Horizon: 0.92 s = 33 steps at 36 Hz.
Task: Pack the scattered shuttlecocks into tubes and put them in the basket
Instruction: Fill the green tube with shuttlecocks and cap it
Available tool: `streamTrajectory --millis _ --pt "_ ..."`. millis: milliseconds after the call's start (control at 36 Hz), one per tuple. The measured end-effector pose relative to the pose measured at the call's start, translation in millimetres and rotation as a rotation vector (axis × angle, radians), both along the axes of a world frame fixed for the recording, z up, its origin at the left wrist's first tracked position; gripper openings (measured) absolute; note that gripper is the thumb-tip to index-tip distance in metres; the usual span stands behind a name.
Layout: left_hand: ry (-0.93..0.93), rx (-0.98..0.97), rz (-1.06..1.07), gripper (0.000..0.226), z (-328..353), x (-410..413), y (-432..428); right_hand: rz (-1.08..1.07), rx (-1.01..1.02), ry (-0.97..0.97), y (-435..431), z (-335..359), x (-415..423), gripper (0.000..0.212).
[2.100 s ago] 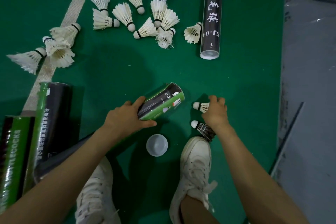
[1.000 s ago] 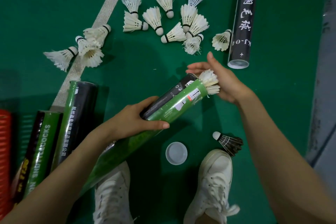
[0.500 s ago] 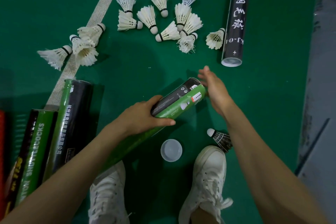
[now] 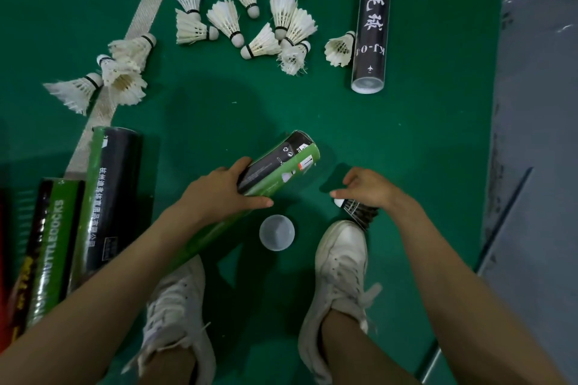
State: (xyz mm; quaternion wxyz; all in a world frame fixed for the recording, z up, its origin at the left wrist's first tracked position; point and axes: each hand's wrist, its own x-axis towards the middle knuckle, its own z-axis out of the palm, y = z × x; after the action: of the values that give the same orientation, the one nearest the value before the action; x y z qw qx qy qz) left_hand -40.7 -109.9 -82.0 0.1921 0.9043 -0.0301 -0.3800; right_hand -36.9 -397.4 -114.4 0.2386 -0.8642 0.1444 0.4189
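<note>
the left grip (image 4: 219,194) is clenched round the tube (image 4: 275,166), held tilted, open mouth up and away. the right grip (image 4: 366,187) pinches the black shuttlecock (image 4: 358,211) on the floor (image 4: 219,109), just beside the shoe (image 4: 341,253). it looks feather-light with a crushable skirt, so take it by the cork end, not the feathers. the grip hides part of its skirt; the tube's fill cannot be seen. white shuttlecocks (image 4: 250,19) lie well apart. no basket can be made out.
</note>
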Motion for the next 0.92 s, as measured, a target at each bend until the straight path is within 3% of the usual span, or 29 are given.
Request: streamTrajectory --millis 111,250,361,417,500,611,722,917 --pt "0.006 0.003 -0.005 0.099 -0.1 -0.1 1.8 0.114 -0.064 0.059 4.0 -4.0 -5.8 0.056" --pt "-0.007 0.009 0.005 0.099 0.5 -0.3 4.9 0.201 -0.205 -0.089 10.6 -14.3 -13.0 0.032" --pt "-0.012 -0.023 0.055 0.098 0.9 1.3 10.4 -0.239 0.021 -0.407 15.0 -14.7 -6.4 0.025" --pt "-0.002 -0.055 0.081 0.098 0.5 2.2 13.2 -0.492 0.162 -0.469 17.2 -6.2 3.4 0.025" --pt "-0.017 -0.082 0.121 0.100 1.1 3.9 15.5 -0.746 0.354 -0.400 24.0 8.8 20.4 0.024" --pt "-0.058 -0.164 0.196 0.096 6.9 7.4 17.7 -0.931 0.503 -0.270 39.3 24.2 46.4 0.031" --pt "-0.084 -0.260 0.273 0.100 13.3 14.7 20.7 -0.837 0.561 -0.254 53.5 41.1 73.1 0.047" --pt "-0.106 -0.346 0.321 0.100 25.3 31.0 30.8 -0.510 0.672 -0.323 65.1 86.2 117.0 0.018"
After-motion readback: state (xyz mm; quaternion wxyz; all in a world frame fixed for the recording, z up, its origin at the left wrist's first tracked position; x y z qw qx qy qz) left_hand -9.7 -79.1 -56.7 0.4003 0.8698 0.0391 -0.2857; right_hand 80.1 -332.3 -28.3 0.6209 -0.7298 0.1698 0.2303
